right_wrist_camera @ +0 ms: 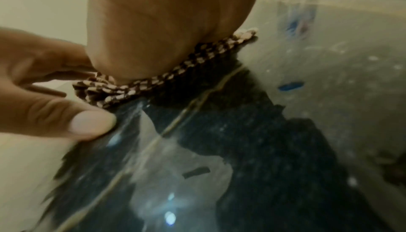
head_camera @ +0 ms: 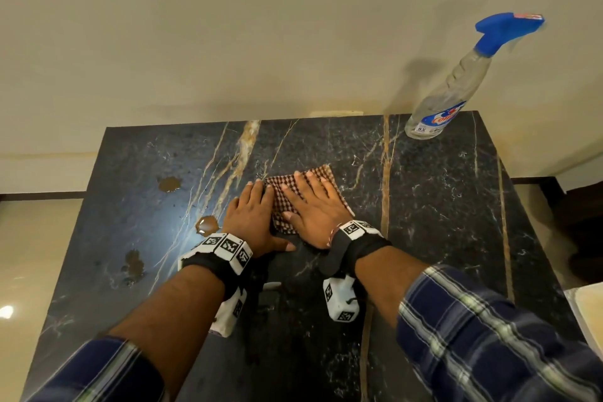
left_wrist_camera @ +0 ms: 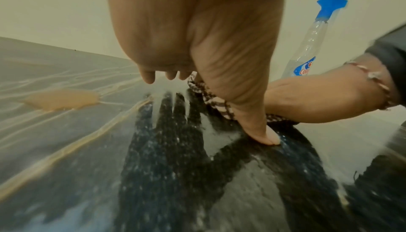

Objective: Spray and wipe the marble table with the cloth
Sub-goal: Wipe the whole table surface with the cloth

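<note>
A brown-and-white checked cloth [head_camera: 287, 192] lies folded near the middle of the dark marble table [head_camera: 440, 206]. My right hand [head_camera: 311, 206] presses flat on the cloth, fingers straight and spread. Beside it, my left hand [head_camera: 253, 209] lies flat with its fingers on the cloth's left edge and its thumb on the marble. In the left wrist view, the left hand [left_wrist_camera: 186, 35] hovers palm-down over the cloth [left_wrist_camera: 211, 100], the thumb tip touching the table. In the right wrist view, the right hand [right_wrist_camera: 164, 27] bears down on the cloth [right_wrist_camera: 136, 86]. A clear spray bottle [head_camera: 450, 91] with a blue trigger stands at the back right corner.
Three brown spills [head_camera: 169, 184] [head_camera: 207, 225] [head_camera: 133, 266] sit on the table's left half, the middle one just left of my left wrist. A cream wall backs the table. Glossy floor [head_camera: 32, 254] lies to the left, and a pale tray-like object [head_camera: 587, 310] to the right.
</note>
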